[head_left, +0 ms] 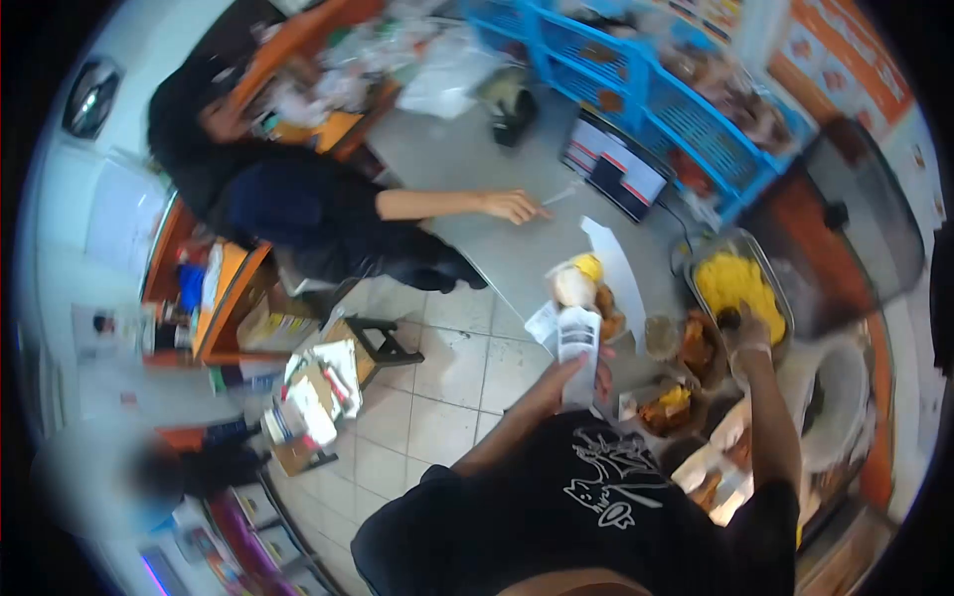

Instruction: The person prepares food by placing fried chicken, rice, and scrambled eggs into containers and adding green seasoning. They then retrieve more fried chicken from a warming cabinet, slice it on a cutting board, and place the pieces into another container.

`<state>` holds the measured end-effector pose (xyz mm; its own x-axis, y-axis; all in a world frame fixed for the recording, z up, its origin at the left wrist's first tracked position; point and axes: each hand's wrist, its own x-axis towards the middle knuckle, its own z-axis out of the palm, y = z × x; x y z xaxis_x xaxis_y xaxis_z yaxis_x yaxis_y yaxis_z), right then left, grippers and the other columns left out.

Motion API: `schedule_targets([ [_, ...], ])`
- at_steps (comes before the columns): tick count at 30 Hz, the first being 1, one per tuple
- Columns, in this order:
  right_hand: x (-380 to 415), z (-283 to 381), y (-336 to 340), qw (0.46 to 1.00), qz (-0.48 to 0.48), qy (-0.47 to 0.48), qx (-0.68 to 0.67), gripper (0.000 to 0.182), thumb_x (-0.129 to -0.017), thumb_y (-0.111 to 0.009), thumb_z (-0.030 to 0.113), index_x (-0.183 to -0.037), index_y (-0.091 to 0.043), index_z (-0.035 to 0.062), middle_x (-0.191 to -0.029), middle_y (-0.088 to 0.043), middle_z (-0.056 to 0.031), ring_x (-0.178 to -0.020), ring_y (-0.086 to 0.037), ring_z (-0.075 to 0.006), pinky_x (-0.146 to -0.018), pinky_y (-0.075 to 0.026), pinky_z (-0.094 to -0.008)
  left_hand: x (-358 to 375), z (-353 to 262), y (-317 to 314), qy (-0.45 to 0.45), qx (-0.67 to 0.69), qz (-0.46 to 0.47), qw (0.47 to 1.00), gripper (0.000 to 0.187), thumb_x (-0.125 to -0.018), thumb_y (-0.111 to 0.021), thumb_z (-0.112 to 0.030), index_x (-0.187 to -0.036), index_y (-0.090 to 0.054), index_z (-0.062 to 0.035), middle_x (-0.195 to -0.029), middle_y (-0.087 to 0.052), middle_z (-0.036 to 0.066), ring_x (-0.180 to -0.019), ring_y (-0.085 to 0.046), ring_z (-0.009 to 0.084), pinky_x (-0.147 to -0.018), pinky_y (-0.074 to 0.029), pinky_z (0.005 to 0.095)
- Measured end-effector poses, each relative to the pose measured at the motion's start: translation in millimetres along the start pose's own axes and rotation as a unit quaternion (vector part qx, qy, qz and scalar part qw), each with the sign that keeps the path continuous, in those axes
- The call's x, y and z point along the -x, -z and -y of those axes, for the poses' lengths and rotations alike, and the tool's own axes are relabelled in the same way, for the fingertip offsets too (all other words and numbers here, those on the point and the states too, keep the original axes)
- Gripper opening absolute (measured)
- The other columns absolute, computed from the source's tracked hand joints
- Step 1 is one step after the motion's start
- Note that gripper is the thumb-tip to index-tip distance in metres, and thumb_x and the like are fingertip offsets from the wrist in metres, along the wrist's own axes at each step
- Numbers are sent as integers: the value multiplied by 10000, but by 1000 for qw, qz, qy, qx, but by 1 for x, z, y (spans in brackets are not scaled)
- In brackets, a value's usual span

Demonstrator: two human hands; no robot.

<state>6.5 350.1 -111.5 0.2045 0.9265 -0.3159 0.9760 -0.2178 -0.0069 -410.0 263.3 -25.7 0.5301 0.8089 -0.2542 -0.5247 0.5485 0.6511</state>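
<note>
My left hand is closed around a white printed paper slip, thumb on one side and fingers on the other. Just beyond the slip lies an open white takeaway box with yellow rice and brown fried pieces in it. Over at the right, my right hand reaches into a metal tray heaped with yellow rice. Its fingers are bent by a small dark round thing, whose kind I cannot tell.
A co-worker's hand stretches over the grey counter toward a tablet. Blue crates stand behind it. Open food boxes sit between my arms. A small stool stands on the tiled floor.
</note>
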Motion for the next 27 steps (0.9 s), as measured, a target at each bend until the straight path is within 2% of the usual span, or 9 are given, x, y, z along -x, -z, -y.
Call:
schedule_targets([
  [2, 35, 32, 59, 994, 94, -22, -53, 706, -837, -660, 300, -1436, -371, 62, -1344, -527, -200, -1205, -527, -360, -1031, -416, -411, -13, 1, 20, 53, 56, 9, 997, 570, -952, -517, -467, -1280, -471, -4, -870, -630, 108, -777, -635, 218, -693, -520, 344],
  [8, 39, -1, 21, 974, -96, -21, -204, 489, -786, -701, 97, -1247, -536, 82, -1146, -582, -207, -1100, -563, -386, -954, -445, -431, -49, -24, 26, 63, -1, 112, 992, 604, -922, -553, -456, -1295, -443, 7, -807, -619, 143, -710, -623, 257, -710, -509, 375],
  [14, 12, -16, 60, 960, -255, -40, -106, 521, -874, -553, 33, -1371, -455, 157, -1350, -477, -189, -1204, -513, -360, -1018, -420, -392, -55, -44, 10, 133, -12, 123, 983, 564, -925, -554, -394, -1284, -440, 25, -810, -617, 138, -727, -618, 237, -732, -507, 349],
  [16, -10, -32, 44, 970, -235, -17, -62, 526, -905, -476, 16, -1409, -425, 159, -1400, -451, -172, -1236, -494, -335, -1050, -408, -367, -56, -43, 11, 134, -4, 124, 983, 552, -926, -551, -381, -1285, -439, 23, -814, -618, 136, -738, -618, 233, -729, -509, 345],
  [18, -19, -9, 70, 966, -4, -62, -252, 530, -926, -408, 1, -1429, -408, 169, -1421, -438, -164, -1291, -450, -314, -1085, -382, -347, -62, -40, 18, 142, -12, 141, 980, 550, -930, -546, -378, -1290, -436, 23, -831, -622, 136, -763, -621, 230, -725, -512, 342],
  [19, -30, -29, 33, 997, -45, 5, -55, 548, -921, -431, 4, -1440, -398, 175, -1453, -410, -156, -1324, -424, -308, -1109, -354, -328, -62, -42, 19, 137, -21, 150, 979, 555, -933, -541, -383, -1295, -434, 24, -843, -624, 135, -784, -623, 226, -731, -513, 339],
  [22, -35, -66, -18, 977, -34, 49, -203, 599, -898, -423, -46, -1448, -390, 189, -1478, -377, -144, -1339, -411, -305, -1127, -332, -321, -58, -47, 18, 131, -34, 131, 982, 559, -934, -539, -387, -1299, -432, 23, -845, -625, 135, -783, -621, 224, -735, -512, 338],
  [23, -4, -33, 28, 998, -27, 51, -4, 608, -887, -450, -34, -1449, -387, 188, -1498, -341, -150, -1341, -410, -301, -1134, -323, -321, -58, -47, 19, 129, -32, 129, 983, 561, -935, -539, -387, -1300, -431, 25, -843, -624, 134, -783, -621, 224, -734, -511, 338],
  [27, -4, -33, 34, 997, 29, 69, 37, 589, -891, -474, 0, -1444, -394, 188, -1505, -322, -158, -1341, -412, -301, -1135, -322, -331, -48, -48, 15, 127, -37, 90, 987, 572, -933, -545, -385, -1308, -425, 30, -830, -613, 125, -787, -613, 222, -730, -508, 340],
])
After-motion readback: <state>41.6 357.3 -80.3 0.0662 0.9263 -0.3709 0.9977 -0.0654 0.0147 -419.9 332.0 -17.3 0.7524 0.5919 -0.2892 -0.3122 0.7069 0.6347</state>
